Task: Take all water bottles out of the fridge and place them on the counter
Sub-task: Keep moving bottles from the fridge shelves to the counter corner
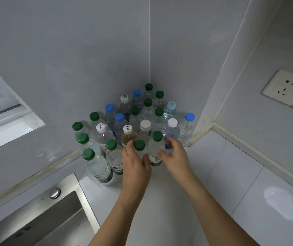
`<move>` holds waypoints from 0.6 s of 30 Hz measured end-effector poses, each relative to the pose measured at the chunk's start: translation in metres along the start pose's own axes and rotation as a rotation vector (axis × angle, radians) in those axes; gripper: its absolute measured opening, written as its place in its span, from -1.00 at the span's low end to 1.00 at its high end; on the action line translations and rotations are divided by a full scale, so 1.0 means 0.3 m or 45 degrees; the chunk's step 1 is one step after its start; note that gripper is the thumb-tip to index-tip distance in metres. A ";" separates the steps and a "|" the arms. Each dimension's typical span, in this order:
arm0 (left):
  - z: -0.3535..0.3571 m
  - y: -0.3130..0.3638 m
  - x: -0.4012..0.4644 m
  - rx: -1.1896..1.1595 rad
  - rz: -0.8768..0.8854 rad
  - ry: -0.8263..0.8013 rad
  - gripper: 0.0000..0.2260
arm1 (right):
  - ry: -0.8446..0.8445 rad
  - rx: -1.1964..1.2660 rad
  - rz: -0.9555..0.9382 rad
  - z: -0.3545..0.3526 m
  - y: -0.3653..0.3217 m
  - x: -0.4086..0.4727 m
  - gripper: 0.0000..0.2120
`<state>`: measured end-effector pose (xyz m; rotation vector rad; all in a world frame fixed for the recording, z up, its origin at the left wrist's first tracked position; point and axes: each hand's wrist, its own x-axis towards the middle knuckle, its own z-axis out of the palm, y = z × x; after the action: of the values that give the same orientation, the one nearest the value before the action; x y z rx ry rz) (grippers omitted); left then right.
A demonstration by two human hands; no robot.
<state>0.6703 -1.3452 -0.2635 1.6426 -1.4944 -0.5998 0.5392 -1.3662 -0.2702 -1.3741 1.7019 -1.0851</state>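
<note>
Several water bottles with green, blue and white caps stand packed into the wall corner on the white counter (216, 167). At the front of the group, my left hand (135, 168) wraps around a green-capped bottle (139, 144), fingers on its left side and thumb on its right. My right hand (176, 158) holds the neighbouring green-capped bottle (155, 148), thumb on its front and fingers curled behind it. Both bottles stand upright on the counter, touching the others. The fridge is out of view.
A steel sink (57, 215) with a round plug fitting lies at the lower left, close to the leftmost bottles. A wall socket (286, 87) is on the right wall. A window frame (2, 110) shows at the left. Bare counter stretches right of the bottles.
</note>
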 end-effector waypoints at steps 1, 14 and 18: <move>-0.002 0.005 -0.005 -0.002 -0.005 0.007 -0.49 | 0.002 -0.021 0.011 -0.008 0.005 -0.011 -0.58; 0.016 0.186 -0.220 0.228 0.309 -0.031 -0.46 | 0.119 -0.246 0.016 -0.345 -0.017 -0.273 -0.46; 0.054 0.275 -0.283 0.277 0.428 -0.152 -0.48 | 0.194 -0.305 0.041 -0.492 -0.001 -0.385 -0.44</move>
<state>0.5941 -1.2642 -0.2202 1.4848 -1.9289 -0.3635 0.4316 -1.2259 -0.2076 -1.4338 2.0112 -1.0158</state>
